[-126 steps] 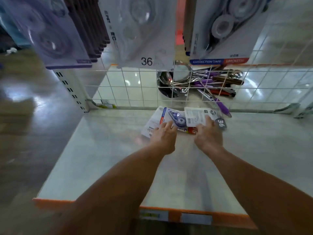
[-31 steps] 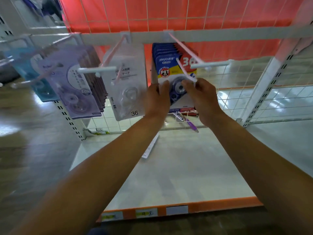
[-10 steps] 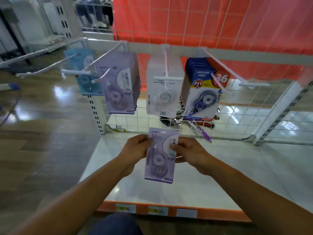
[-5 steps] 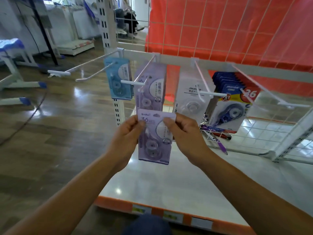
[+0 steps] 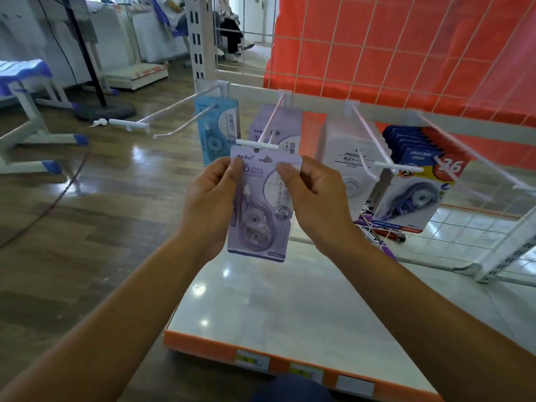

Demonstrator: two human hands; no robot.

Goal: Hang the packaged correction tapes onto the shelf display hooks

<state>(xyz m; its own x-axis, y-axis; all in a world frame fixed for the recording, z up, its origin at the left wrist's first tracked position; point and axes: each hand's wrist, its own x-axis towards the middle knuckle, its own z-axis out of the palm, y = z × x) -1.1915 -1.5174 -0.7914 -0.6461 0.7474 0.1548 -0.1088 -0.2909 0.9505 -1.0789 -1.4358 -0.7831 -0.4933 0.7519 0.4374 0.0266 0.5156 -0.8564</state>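
A purple packaged correction tape (image 5: 261,204) is held upright by both my hands. My left hand (image 5: 210,198) pinches its top left corner and my right hand (image 5: 316,195) pinches its top right corner. The pack's hang hole sits just below the white tip of a display hook (image 5: 256,144). Behind it on that hook hang more purple packs (image 5: 287,126). A blue pack (image 5: 217,132) hangs to the left; white packs (image 5: 348,161) and dark blue packs (image 5: 414,187) hang to the right.
An empty hook (image 5: 162,117) juts out at far left. The white shelf board (image 5: 290,309) with an orange front edge lies below. A wire grid with red backing (image 5: 406,47) stands behind. Purple-handled utensils (image 5: 383,239) lie at the shelf's back.
Both hands have raised the purple pack from low over the shelf up to the hook's tip. The view has swung left and closer to the hooks.
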